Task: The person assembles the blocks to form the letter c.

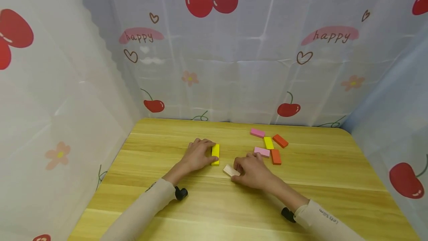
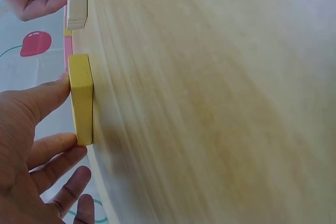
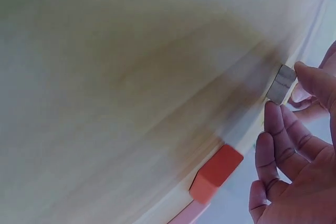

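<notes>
On the wooden table, my left hand (image 1: pixel 196 156) pinches a yellow block (image 1: pixel 215 154) between thumb and fingertips, one at each end. The left wrist view shows this yellow block (image 2: pixel 81 100) lying flat, with the other fingers spread beside it. To its right and a little nearer, my right hand (image 1: pixel 253 171) grips a plain wooden block (image 1: pixel 229 170) by its sides, and the fingers hide its right end. In the right wrist view the end of the plain block (image 3: pixel 281 84) shows between thumb and fingertips. A narrow gap of tabletop separates the two blocks.
Beyond my right hand lie a pink block (image 1: pixel 257 133), a yellow block (image 1: pixel 268 143), an orange-red block (image 1: pixel 280 141), a second pink block (image 1: pixel 262 152) and another orange-red block (image 1: pixel 275 157). A cherry-print curtain (image 1: pixel 234 84) surrounds the table (image 1: pixel 234 211) at the back and sides.
</notes>
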Tool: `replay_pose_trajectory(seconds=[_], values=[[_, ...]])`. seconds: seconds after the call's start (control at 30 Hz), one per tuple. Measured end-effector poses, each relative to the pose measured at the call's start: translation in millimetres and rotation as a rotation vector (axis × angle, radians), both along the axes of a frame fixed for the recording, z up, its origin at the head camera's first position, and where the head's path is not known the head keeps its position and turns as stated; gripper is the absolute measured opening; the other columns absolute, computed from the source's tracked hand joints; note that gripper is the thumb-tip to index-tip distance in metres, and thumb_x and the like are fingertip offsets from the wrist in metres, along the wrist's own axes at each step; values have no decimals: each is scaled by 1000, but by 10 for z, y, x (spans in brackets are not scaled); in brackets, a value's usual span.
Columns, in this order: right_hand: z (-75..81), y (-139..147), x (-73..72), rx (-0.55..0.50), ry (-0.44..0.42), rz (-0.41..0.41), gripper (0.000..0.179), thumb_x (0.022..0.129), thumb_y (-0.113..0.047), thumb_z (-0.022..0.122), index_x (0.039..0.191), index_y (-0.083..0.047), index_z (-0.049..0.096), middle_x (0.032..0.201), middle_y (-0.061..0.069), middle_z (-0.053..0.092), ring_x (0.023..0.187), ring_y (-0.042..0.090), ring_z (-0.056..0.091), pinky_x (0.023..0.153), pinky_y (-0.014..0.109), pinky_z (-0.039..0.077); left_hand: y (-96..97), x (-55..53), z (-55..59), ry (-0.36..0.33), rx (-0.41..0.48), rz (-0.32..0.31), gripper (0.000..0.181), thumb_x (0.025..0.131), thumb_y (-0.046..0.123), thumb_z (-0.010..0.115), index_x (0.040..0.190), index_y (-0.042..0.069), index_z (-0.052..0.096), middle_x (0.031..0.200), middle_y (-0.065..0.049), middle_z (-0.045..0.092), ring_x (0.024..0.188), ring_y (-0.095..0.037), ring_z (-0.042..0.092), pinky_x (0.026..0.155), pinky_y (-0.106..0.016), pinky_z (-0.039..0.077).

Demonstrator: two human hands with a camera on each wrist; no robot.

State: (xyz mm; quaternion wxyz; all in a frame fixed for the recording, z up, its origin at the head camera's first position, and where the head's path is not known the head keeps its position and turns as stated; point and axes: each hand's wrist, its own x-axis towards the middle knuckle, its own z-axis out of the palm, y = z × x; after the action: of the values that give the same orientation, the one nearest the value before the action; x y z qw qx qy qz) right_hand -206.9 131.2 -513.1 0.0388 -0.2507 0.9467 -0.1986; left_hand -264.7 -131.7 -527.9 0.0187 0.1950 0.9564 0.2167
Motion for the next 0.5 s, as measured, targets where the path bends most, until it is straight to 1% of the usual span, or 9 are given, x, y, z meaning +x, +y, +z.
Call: replay_pose_trajectory(seconds=[0.1,0.23,0.33,0.5], values=[[-4,-24,24,1,-4,2,30,86,-44,89,93,-24,69,71,-12,59,81,13,45,94,45,29,-1,8,-1,-2,-2,2,63,95,50,81,148,19,66,151,-3,65,131,-29,55,101,-47,40],[1,-57,57,-12,4,6,30,85,-43,90,93,-23,69,69,-13,57,78,13,46,91,45,29,-3,16,13,-2,13,4,63,94,49,83,146,18,68,150,-4,66,130,-30,55,102,-48,41],[11,-96,79,-34,-10,8,32,85,-43,91,94,-21,69,69,-14,56,76,12,47,90,45,30,-6,16,27,-3,27,2,62,93,48,84,145,18,69,149,-5,67,130,-31,55,102,-49,41],[23,-176,113,-61,-47,17,35,86,-44,91,98,-19,70,70,-14,58,72,9,50,88,43,31,-17,9,28,-3,22,-1,63,93,49,84,146,19,69,148,-4,67,129,-30,55,101,-47,41]])
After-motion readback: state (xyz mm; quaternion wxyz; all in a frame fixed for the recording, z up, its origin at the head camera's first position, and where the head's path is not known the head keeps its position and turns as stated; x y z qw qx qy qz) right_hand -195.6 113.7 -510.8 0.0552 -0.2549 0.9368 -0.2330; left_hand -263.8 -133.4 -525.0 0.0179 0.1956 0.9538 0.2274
